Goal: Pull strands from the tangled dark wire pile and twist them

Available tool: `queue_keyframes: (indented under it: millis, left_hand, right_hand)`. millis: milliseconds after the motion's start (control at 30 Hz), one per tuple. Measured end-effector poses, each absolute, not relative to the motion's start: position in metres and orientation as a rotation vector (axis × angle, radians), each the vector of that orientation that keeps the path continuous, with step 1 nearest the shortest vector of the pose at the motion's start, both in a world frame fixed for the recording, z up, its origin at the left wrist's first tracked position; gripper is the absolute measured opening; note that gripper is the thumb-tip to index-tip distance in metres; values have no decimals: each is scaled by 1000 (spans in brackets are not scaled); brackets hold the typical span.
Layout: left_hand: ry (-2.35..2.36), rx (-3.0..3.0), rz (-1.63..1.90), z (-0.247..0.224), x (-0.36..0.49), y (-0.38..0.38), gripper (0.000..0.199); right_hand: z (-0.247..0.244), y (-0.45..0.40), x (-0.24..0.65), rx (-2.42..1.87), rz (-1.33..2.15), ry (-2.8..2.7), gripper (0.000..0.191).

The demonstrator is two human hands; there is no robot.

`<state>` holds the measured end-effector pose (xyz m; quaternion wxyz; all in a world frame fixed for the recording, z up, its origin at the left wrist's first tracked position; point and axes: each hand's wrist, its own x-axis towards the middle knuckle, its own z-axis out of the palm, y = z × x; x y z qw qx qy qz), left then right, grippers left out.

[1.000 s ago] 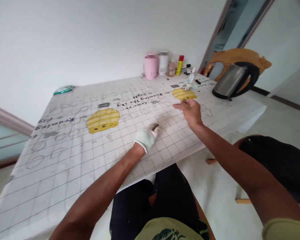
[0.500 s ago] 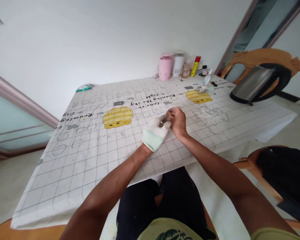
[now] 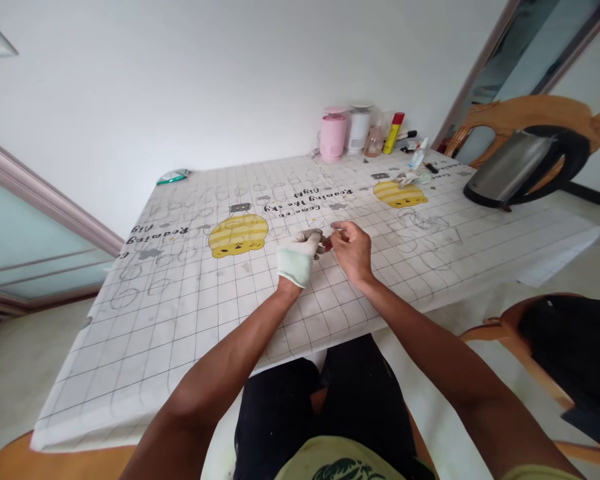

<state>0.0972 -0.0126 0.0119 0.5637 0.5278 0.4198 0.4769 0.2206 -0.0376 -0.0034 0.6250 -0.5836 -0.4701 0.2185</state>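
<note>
My left hand (image 3: 300, 252) wears a white glove with a pale green cuff and grey fingertips. Its fingers are closed, at the middle of the table near its front side. Bare, my right hand (image 3: 351, 248) faces it from the right, thumb and fingers pinched together. Between the fingertips of both hands shows a small dark reddish thing (image 3: 327, 246), mostly covered and too small to name. Under both hands lies a white checked tablecloth (image 3: 240, 300) printed with yellow bear balloons and lettering.
Along the wall stand a pink canister (image 3: 333, 137), a white one (image 3: 359, 130), a pump bottle (image 3: 373, 141) and a yellow spray can with a red cap (image 3: 393, 133). A kettle (image 3: 505, 170) sits at the right. A green packet (image 3: 173, 177) lies far left.
My left hand has drawn back slightly to the left and turned, widening the space between the hands. More of the small reddish thing shows. The view has shifted a little.
</note>
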Motion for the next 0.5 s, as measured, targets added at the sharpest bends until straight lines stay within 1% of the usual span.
queue_keyframes:
  millis: [167, 300, 500]
  left_hand:
    - [868, 1038, 1115, 6, 91, 0, 15]
    - [756, 940, 1064, 5, 88, 3, 12]
    - [625, 824, 980, 7, 84, 1, 17]
  right_hand:
    - [-4, -45, 210, -1358, 438, -1128, 15]
    - [-3, -49, 209, -1382, 382, -1182, 15]
    - [-13, -55, 213, -1317, 364, -1224, 18]
